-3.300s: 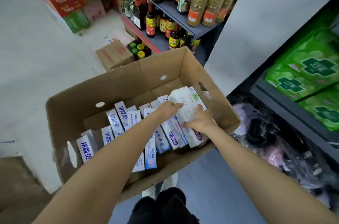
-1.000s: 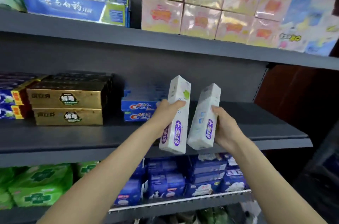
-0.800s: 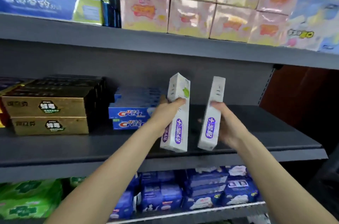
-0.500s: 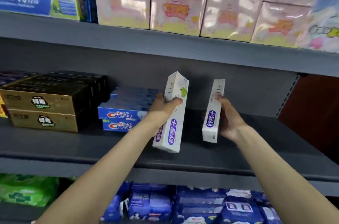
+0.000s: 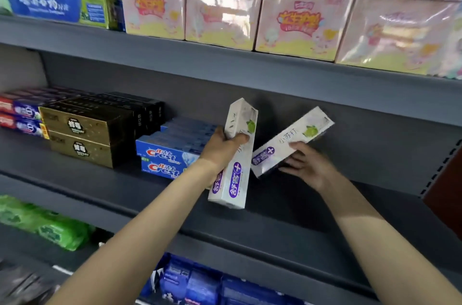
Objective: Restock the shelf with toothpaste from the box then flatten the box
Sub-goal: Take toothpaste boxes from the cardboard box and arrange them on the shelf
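Note:
My left hand [image 5: 222, 146] grips a white toothpaste carton with purple print [image 5: 237, 174], held nearly upright above the dark grey middle shelf [image 5: 287, 207]. My right hand [image 5: 306, 167] holds a second white carton [image 5: 287, 142] from below, tilted low at its left end and high at its right, over the bare right part of that shelf. The two cartons nearly meet at my left hand. The cardboard box is out of view.
Blue Crest cartons [image 5: 165, 154] lie stacked just left of my left hand, then gold and black cartons [image 5: 82, 134] and red-blue ones [image 5: 20, 117]. Pink wrapped packs [image 5: 300, 19] fill the shelf above. Blue packs [image 5: 200, 282] and green packs [image 5: 45, 224] sit below.
I lifted both cartons from the cardboard box up to the middle shelf. In the last half second my right hand has tipped its carton from upright toward lying flat.

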Tool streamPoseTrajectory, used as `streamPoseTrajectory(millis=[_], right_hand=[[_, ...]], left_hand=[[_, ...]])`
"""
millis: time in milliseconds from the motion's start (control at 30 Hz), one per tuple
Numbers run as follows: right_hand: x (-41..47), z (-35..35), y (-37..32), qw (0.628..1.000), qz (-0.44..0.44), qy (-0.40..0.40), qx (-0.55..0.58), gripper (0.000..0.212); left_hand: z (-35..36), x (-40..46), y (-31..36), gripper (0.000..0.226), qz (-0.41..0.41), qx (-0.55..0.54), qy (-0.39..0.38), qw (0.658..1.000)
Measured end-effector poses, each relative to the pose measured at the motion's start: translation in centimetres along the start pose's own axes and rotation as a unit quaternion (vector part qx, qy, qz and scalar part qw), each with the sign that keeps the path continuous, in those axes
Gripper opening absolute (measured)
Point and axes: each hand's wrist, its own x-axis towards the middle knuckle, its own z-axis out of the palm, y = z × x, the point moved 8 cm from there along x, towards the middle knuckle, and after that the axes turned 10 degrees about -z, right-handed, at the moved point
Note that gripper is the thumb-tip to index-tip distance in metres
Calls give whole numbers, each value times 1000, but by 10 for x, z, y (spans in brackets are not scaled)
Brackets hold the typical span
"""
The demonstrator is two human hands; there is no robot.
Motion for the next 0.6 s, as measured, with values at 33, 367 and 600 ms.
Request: streamPoseTrajectory(millis=[33,367,600], right_hand=[[3,-1,0,1000,-9,4,18,10],[40,-10,-5,993,-106,45,28,29],[50,-14,-8,984,-128,73,-102,43]], left_hand=[[-1,0,1,28,1,-1,4,1000],[3,6,12,32,5,20,19,1000],[16,16,8,32,-19,23,16,999]])
